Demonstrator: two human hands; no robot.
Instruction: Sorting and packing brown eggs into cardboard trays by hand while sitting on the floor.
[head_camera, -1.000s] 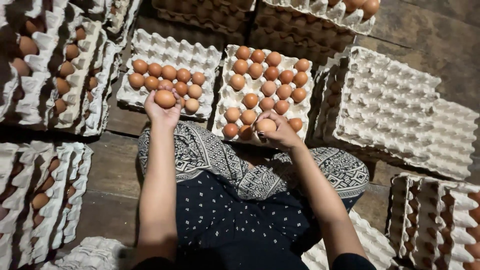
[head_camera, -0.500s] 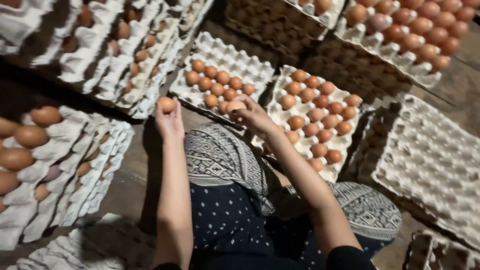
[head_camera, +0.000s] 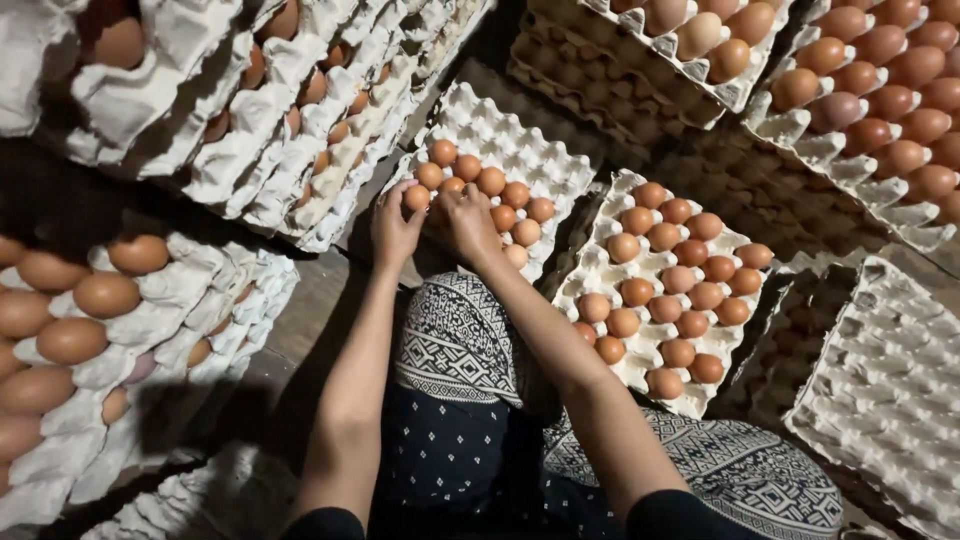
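Head view: left hand (head_camera: 393, 222) has fingers clamped on a brown egg (head_camera: 417, 197), at the near-left corner of a grey pulp egg tray (head_camera: 520, 150). Right hand (head_camera: 470, 220) is just beside it over the same tray; can't tell if its fingers are apart or together. A fuller tray (head_camera: 600, 275) sits right of it, empty tray (head_camera: 890, 390) far right, stacked trays (head_camera: 240, 150) left.

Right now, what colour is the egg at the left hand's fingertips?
Orange-brown egg, seen in the head view.
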